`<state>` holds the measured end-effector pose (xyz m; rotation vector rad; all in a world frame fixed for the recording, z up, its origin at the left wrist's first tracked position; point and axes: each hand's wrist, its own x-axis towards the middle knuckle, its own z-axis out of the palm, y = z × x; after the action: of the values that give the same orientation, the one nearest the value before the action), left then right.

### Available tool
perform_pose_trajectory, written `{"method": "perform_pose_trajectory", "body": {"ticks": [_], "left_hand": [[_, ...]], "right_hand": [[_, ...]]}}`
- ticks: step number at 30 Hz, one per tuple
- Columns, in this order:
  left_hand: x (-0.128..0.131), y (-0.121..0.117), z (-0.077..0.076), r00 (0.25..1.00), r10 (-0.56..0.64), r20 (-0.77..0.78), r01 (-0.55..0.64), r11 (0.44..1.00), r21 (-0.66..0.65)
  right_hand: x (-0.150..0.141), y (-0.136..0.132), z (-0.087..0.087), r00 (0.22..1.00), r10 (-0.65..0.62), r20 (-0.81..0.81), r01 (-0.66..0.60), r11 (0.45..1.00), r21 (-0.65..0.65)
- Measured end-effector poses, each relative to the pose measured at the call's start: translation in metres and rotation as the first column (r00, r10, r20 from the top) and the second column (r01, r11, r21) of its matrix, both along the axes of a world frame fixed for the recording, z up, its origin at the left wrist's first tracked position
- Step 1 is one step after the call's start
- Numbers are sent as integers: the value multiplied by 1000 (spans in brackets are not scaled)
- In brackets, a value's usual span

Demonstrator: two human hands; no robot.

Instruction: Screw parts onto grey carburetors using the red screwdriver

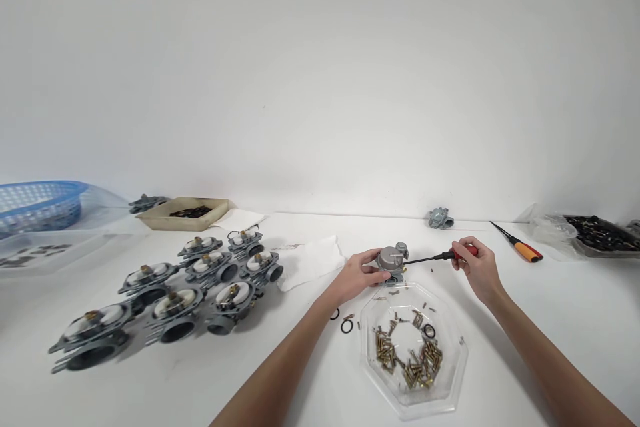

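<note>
My left hand [361, 273] is closed around the side of a grey metal carburetor [391, 259] and steadies it on the white table. In my right hand [475, 268] is a screwdriver [443, 255] with a red and black handle, gripped between thumb and fingers. Its thin dark shaft lies almost level, and the tip meets the carburetor's right side; the exact contact point is too small to make out. Just in front of the carburetor sits a clear octagonal tray [367, 367] with many brass-coloured screws [417, 370] and a black rubber ring [429, 331].
Several open carburetors [173, 310] with white floats stand at the left. Behind them are a beige tray [220, 210] of dark parts and a blue basket [75, 210]. At the right lie an orange-handled screwdriver [527, 252] and a tray of black parts [605, 233]. Another carburetor [439, 217] rests by the wall.
</note>
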<state>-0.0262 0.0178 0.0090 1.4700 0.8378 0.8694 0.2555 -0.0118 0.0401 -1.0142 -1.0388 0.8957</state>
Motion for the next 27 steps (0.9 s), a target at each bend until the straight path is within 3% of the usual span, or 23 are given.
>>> {"method": "perform_pose_trajectory", "body": {"ticks": [27], "left_hand": [[-1, 0, 0, 1000, -10, 0, 10, 1000, -1]], "right_hand": [[-1, -2, 1, 999, 36, 33, -35, 999, -19]]}}
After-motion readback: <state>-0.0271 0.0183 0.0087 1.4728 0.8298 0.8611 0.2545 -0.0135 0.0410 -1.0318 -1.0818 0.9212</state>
